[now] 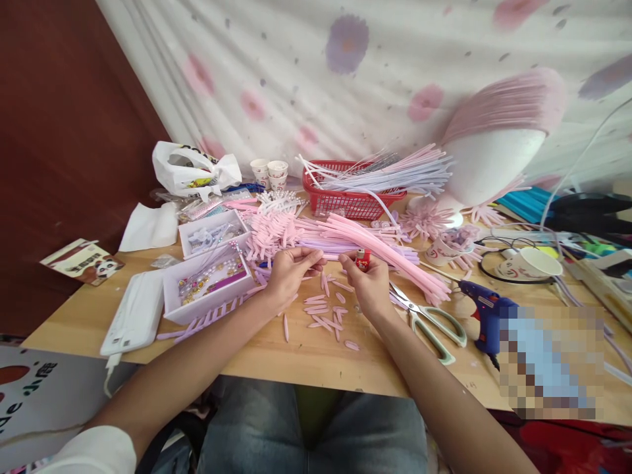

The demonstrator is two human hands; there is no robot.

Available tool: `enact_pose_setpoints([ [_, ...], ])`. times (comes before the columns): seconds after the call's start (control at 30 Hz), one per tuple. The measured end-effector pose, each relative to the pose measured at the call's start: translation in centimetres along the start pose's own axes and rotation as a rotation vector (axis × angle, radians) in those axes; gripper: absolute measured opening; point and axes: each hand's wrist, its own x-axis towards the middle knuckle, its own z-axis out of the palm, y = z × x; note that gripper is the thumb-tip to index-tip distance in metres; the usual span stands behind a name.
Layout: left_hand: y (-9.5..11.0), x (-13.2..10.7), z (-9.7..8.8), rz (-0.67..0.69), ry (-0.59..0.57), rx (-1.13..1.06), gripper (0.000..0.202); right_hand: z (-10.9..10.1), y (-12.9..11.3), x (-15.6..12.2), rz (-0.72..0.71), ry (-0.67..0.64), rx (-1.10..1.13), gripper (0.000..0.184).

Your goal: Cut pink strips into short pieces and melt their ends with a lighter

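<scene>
A short, slim piece of pale pink fuzzy stem [322, 257] lies at the fingertips of the left hand [290, 275], above the front-middle of a light wooden table [306, 365]; the fingers cover most of it. The left grip is a narrow pinch, thumb against forefinger, closed on this piece. Facing it, and just apart, the right hand [371, 284] is curled around a small red lighter with a printed body [363, 259], its thumb extended towards the left fingertips; whether there is a flame cannot be told. Below and between the hands, loose pink tapered pieces [316, 309] lie scattered on the wood. Behind the hands rests a thick bundle of long pink fuzzy stems [382, 249], running obliquely to the right. Beside the right forearm lie metal scissors with pale green handles [413, 307], blades slightly parted, and farther right a dark blue glue gun [486, 306]. To the left stands a white rectangular box of beads [197, 311]; at the rear, a red plastic lattice basket [345, 205] holds pale stems.
</scene>
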Motion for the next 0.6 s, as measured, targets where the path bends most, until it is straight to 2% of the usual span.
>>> enact_pose_setpoints([
  [0.13, 0.1, -0.3, 0.3, -0.014, -0.043, -0.064, 0.047, 0.5, -0.1, -0.3, 0.067, -0.001, 0.131, 0.037],
  [0.27, 0.1, -0.4, 0.4, 0.0, -0.09, -0.045, 0.039, 0.7, -0.8, -0.6, 0.153, -0.12, 0.126, 0.037],
  [0.43, -0.6, -0.2, 0.2, 0.024, -0.209, 0.111, 0.04, 0.4, -1.8, -0.4, 0.021, -0.053, 0.034, 0.028],
  [0.6, -1.0, -0.2, 0.0, 0.194, -0.274, 0.371, 0.032, 0.3, -1.8, -0.3, -0.009, -0.154, -0.011, 0.026],
])
